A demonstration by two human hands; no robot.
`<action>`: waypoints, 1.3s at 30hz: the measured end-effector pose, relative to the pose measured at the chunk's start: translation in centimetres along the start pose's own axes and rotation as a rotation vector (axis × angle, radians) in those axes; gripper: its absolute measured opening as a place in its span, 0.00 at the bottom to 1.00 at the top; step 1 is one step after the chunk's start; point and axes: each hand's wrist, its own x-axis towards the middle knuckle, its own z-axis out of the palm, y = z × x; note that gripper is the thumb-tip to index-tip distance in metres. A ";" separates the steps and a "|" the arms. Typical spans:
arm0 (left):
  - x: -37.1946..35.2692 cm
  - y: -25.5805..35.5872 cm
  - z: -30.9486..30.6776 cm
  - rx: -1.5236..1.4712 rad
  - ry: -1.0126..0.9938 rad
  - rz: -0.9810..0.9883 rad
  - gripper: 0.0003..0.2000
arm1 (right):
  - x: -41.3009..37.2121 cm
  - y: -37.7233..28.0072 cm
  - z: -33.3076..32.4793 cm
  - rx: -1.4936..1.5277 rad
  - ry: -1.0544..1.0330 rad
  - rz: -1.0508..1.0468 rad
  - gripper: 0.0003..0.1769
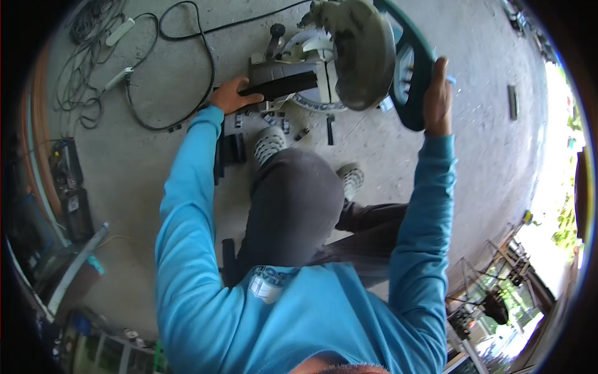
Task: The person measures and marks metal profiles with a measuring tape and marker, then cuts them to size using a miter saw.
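My left hand point(232, 96) is closed around the near end of a dark, straight bar point(283, 86). The bar lies across the base point(265, 70) of a miter saw, and its far end reaches close to the blade guard. On the other side, my right hand point(438, 100) grips the green handle point(411, 68) of the saw. The saw's head with its grey, worn blade guard point(364, 56) is raised over the round table. The fingers of my right hand are partly hidden behind the handle.
Short dark offcuts point(285, 124) lie on the concrete floor near my shoe point(270, 143). A black cable point(212, 59) and a coiled extension lead point(81, 75) with a white socket point(120, 31) spread at the upper left. A small dark strip point(513, 103) lies to the right.
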 end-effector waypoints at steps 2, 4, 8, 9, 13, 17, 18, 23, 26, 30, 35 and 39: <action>-4.8 -2.3 -0.4 -0.217 -0.103 0.053 0.48 | -0.6 0.0 0.1 -0.434 0.369 -0.572 0.30; -9.9 -4.8 -0.2 -0.375 -0.035 0.055 0.39 | -3.8 -1.2 3.1 -0.240 0.508 -0.906 0.19; -19.2 -5.1 -1.0 -0.831 -0.027 -0.098 0.24 | -13.3 2.1 9.1 -0.063 -0.117 -0.587 0.04; -20.2 -6.3 -0.4 -0.899 -0.028 -0.128 0.22 | -14.1 5.2 11.3 -0.099 -0.284 -0.480 0.09; -21.4 -5.7 -0.1 -1.146 0.118 -0.065 0.24 | -17.8 23.0 16.6 -0.509 -0.461 -0.042 0.12; -22.0 -3.6 -0.9 -1.424 0.113 -0.137 0.30 | -17.6 23.6 19.6 -0.490 -0.426 0.054 0.13; -22.1 -3.4 -1.2 -1.358 0.126 -0.104 0.31 | -17.2 23.0 20.1 -0.471 -0.404 0.051 0.13; -22.0 -4.3 -2.0 -1.266 0.169 -0.174 0.32 | -14.4 23.9 24.5 -0.434 -0.321 -0.019 0.14; -22.3 -4.9 -1.5 -1.436 0.221 -0.236 0.26 | -14.9 22.1 26.7 -0.357 -0.533 -0.253 0.17; -22.9 -5.0 -1.1 -1.291 0.175 -0.293 0.29 | -15.4 19.2 30.7 -0.543 -0.791 -0.454 0.40; -24.2 -5.4 -1.1 -1.159 0.072 -0.369 0.34 | -15.8 18.9 35.5 -0.852 -0.959 -0.680 0.59; -23.9 -4.3 -1.4 -0.759 0.179 -0.333 0.34 | -16.0 20.8 37.3 -0.977 -1.083 -0.767 0.29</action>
